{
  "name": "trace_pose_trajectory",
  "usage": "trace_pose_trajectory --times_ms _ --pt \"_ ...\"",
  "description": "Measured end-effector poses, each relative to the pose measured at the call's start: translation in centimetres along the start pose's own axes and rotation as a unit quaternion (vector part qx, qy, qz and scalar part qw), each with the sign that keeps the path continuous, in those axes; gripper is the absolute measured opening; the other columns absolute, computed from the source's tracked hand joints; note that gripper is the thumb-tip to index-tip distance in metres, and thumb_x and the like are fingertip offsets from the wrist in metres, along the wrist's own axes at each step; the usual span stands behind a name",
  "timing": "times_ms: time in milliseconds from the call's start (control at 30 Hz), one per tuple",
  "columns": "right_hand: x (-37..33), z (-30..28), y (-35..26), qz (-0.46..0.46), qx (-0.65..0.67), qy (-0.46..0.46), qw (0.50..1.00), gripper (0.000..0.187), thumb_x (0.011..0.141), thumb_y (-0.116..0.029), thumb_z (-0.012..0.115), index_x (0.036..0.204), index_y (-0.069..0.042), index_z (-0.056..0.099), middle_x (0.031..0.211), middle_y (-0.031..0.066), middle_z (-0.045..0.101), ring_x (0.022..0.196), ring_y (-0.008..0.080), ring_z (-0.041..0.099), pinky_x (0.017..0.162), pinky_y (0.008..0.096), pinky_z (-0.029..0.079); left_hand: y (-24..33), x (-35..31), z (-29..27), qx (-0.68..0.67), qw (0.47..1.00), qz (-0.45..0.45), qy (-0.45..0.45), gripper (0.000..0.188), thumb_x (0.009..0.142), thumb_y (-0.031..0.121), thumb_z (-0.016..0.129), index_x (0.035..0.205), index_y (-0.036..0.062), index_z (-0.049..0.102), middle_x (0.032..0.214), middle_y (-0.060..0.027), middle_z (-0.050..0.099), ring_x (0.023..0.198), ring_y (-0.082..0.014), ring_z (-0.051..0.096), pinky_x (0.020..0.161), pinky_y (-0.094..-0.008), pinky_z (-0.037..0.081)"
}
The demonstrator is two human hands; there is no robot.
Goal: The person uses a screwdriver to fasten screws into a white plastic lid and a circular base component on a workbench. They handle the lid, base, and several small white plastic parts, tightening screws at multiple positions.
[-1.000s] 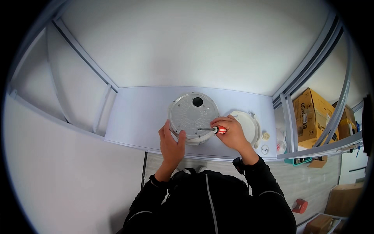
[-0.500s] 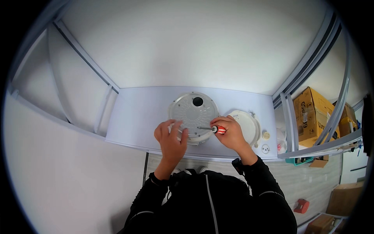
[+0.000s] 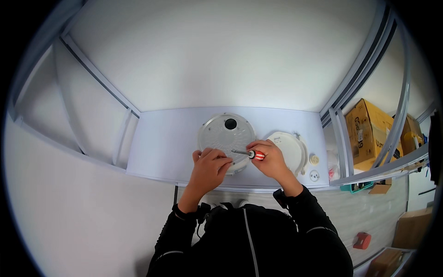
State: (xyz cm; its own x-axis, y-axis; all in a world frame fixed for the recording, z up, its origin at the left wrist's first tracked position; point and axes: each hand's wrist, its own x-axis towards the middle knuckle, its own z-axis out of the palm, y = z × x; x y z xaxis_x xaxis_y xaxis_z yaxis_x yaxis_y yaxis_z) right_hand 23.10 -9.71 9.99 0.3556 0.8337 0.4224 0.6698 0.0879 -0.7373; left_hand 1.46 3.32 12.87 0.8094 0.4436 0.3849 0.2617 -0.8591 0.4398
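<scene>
A round grey metal housing (image 3: 221, 135) with a black round hole near its far edge lies on the white table. Over its near edge my left hand (image 3: 207, 168) has thumb and fingertips brought together in a pinch. Whatever they hold, if anything, is too small to make out. My right hand (image 3: 272, 161) grips a screwdriver (image 3: 258, 155) by its red and white handle, the shaft pointing left above the housing's near right part. The tip is close to my left fingertips. Right of the housing, partly behind my right hand, lies a white round cover (image 3: 291, 150).
A small cream roll-like piece (image 3: 314, 159) and a white disc with holes (image 3: 314, 175) lie near the table's right end. Grey frame posts (image 3: 340, 138) flank the table (image 3: 161, 143). Beyond on the right are cardboard boxes (image 3: 369, 134), a green bin (image 3: 355, 187) and a red case (image 3: 362, 240).
My left hand's spread fingers have closed into a pinch at the housing's near edge. My right hand holds the screwdriver much as before. The whole view has shifted slightly.
</scene>
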Motion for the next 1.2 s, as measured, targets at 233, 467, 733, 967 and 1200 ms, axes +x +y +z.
trace_pose_trajectory --times_ms 233,467,733,967,1200 --pt "0.0 -0.2 0.1 0.033 0.007 -0.028 0.999 0.025 0.075 0.002 0.078 0.098 -0.008 0.077 0.113 0.0046 0.078 0.098 0.0302 0.069 0.089 0.0388 0.055 -0.8 0.1 -0.5 -0.028 0.999 0.001 -0.024 0.005 0.090 0.018 0.078 0.095 0.0168 0.076 0.101 0.0033 0.073 0.103 -0.0200 0.063 0.096 -0.0443 0.034" --pt "-0.1 -0.1 0.0 0.016 -0.001 -0.019 1.000 0.022 0.078 -0.001 0.077 0.098 -0.008 0.076 0.113 0.0040 0.078 0.094 0.0315 0.068 0.085 0.0395 0.056 -0.8 0.2 -0.7 -0.037 0.998 -0.016 -0.048 0.005 0.092 0.020 0.077 0.096 0.0174 0.076 0.093 0.0026 0.073 0.099 -0.0194 0.063 0.097 -0.0450 0.033" --pt "0.2 -0.9 -1.1 -0.008 -0.042 -0.040 0.998 0.020 0.080 -0.005 0.076 0.099 -0.011 0.074 0.113 -0.0005 0.077 0.088 0.0326 0.067 0.079 0.0409 0.057 -0.1 0.7 -0.4 -0.254 0.959 -0.095 0.082 0.017 0.092 -0.001 0.076 0.107 0.0058 0.076 0.100 -0.0062 0.076 0.096 -0.0171 0.070 0.094 -0.0339 0.051" --pt "0.3 -1.1 -1.2 -0.019 -0.004 -0.027 0.999 0.022 0.082 -0.008 0.079 0.104 -0.007 0.074 0.118 0.0067 0.075 0.097 0.0352 0.070 0.083 0.0415 0.058 -0.7 1.2 1.2 -0.463 0.854 -0.174 0.164 0.022 0.100 -0.004 0.068 0.122 -0.0017 0.068 0.114 -0.0094 0.075 0.102 -0.0167 0.072 0.095 -0.0291 0.056" --pt "0.3 -2.1 -3.7 0.031 0.017 -0.039 0.999 0.033 0.083 -0.021 0.088 0.109 -0.007 0.075 0.117 0.0084 0.072 0.099 0.0343 0.071 0.083 0.0403 0.058 -1.3 1.3 2.2 -0.627 0.737 -0.193 0.163 0.026 0.103 -0.004 0.065 0.128 0.0003 0.066 0.121 -0.0125 0.073 0.106 -0.0199 0.072 0.098 -0.0347 0.060"
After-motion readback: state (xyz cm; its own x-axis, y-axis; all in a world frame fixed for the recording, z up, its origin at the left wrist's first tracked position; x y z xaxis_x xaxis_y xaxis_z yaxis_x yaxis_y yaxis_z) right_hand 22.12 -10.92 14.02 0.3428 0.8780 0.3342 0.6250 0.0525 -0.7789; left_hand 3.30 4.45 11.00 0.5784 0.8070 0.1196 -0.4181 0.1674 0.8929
